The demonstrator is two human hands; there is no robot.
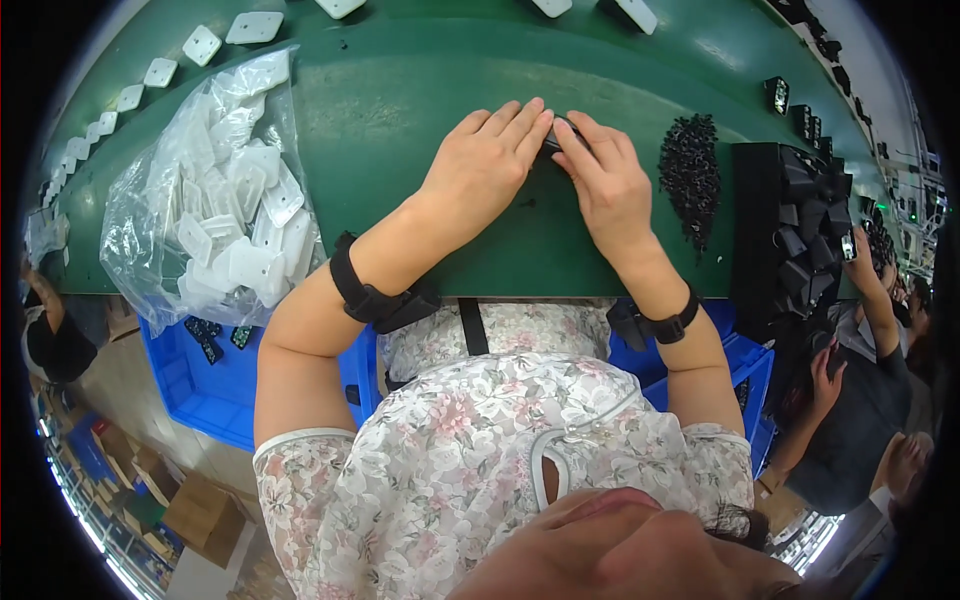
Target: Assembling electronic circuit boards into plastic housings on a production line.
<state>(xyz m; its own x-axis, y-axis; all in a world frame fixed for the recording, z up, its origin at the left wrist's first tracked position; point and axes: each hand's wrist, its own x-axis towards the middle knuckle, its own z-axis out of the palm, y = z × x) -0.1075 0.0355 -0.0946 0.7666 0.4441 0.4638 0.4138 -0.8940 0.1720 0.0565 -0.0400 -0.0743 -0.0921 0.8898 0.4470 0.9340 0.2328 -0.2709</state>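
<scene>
A small black plastic part (553, 143) lies between my two hands, mostly hidden by the fingers. My left hand (483, 165) reaches in from the left with its fingers together, tips against the part; its thumb is out of sight. From the other side, the fingers of my right hand (606, 178) are bent around the same part. Just right of that hand, small black pieces form a long pile (689, 175) on the green table (400, 110). A tiny dark piece (527, 203) sits below the hands.
A clear bag of white plastic plates (245, 220) lies at left. Black housings fill a black box (755, 225) at right. White pieces (253, 27) line the far left. Blue bins (205, 385) stand below the table edge. A co-worker's arm (873, 275) is at far right.
</scene>
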